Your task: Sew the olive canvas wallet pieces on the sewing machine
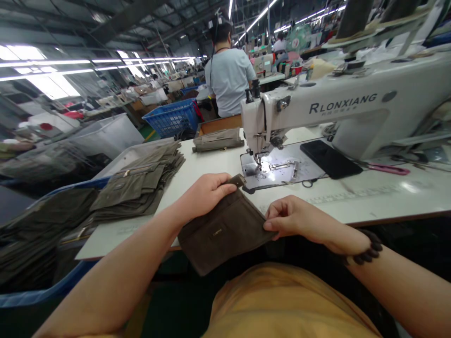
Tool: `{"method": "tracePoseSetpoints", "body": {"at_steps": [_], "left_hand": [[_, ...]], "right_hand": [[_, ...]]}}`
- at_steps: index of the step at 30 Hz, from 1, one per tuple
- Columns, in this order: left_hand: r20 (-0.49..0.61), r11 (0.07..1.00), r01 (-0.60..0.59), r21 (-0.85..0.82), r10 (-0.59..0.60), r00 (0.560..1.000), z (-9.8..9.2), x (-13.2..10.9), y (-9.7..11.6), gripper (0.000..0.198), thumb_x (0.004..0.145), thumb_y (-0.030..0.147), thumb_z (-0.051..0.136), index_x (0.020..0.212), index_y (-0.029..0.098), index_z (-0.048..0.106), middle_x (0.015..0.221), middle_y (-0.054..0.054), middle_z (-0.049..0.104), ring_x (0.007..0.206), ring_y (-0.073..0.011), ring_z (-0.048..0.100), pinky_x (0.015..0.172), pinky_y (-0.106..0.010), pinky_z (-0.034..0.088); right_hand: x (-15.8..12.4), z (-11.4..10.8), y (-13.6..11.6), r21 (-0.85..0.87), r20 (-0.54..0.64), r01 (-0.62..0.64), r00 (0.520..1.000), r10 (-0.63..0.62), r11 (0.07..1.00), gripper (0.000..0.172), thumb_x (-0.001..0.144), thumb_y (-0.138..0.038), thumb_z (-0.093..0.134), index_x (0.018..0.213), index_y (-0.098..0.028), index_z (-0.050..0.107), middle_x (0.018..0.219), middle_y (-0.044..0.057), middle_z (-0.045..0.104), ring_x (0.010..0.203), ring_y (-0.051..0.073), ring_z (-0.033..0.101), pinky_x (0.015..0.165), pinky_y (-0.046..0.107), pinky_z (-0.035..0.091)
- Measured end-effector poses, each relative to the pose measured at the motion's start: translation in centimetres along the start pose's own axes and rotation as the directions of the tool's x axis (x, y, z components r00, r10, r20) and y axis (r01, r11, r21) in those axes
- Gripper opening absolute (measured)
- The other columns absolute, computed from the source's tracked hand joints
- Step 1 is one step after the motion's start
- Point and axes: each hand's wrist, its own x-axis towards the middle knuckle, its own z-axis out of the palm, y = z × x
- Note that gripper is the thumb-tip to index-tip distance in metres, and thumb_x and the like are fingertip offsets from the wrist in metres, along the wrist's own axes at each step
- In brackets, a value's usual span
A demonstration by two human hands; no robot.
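Observation:
A dark olive-brown fabric panel [225, 230] with a small label hangs tilted over the table's front edge, held between both hands. My left hand [207, 195] grips its upper edge, thumb on top, close to a small tab at the corner. Its right edge is pinched by my right hand [287, 218], between thumb and fingers. Just beyond the panel stands a white sewing machine [303, 108], its needle and presser foot [259, 162] over the metal plate. The panel is apart from the needle. The fingers beneath the fabric are hidden.
Stacked similar panels [137, 178] with zippers lie on the table's left, and more fill a blue-rimmed bin [45, 293]. A folded piece [218, 140] rests behind. A black phone [330, 158] and pink-handled tool [387, 169] lie right. Ahead, a person [229, 75] sits by a blue crate [172, 117].

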Motion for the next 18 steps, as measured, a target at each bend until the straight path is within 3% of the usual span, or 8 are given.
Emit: {"method": "tracePoseSetpoints", "body": {"at_steps": [12,18], "left_hand": [[0.064,0.996,0.061,-0.061,-0.057,0.996,0.0,1.6,-2.0,0.028,0.079,0.039,0.042,0.069,0.014,0.053,0.060,0.003,0.051,0.057,-0.0118,0.045,0.054,-0.022,0.032],[0.009,0.996,0.046,0.070,-0.047,0.999,0.0,1.9,-1.5,0.028,0.078,0.037,0.043,0.064,0.015,0.052,0.057,0.002,0.049,0.056,-0.0122,0.044,0.054,-0.023,0.030]], "right_hand": [[1.6,-0.2,-0.4,0.021,-0.012,0.044,0.999,-0.044,0.999,0.023,0.059,-0.027,0.069,0.054,-0.013,0.052,0.052,-0.003,0.055,0.051,0.008,0.053,0.052,0.020,0.044],[2.0,-0.2,0.2,-0.004,-0.043,0.066,0.997,-0.066,0.998,0.021,0.059,-0.023,0.067,0.057,-0.014,0.049,0.054,-0.003,0.053,0.051,0.010,0.054,0.051,0.022,0.044]]}}
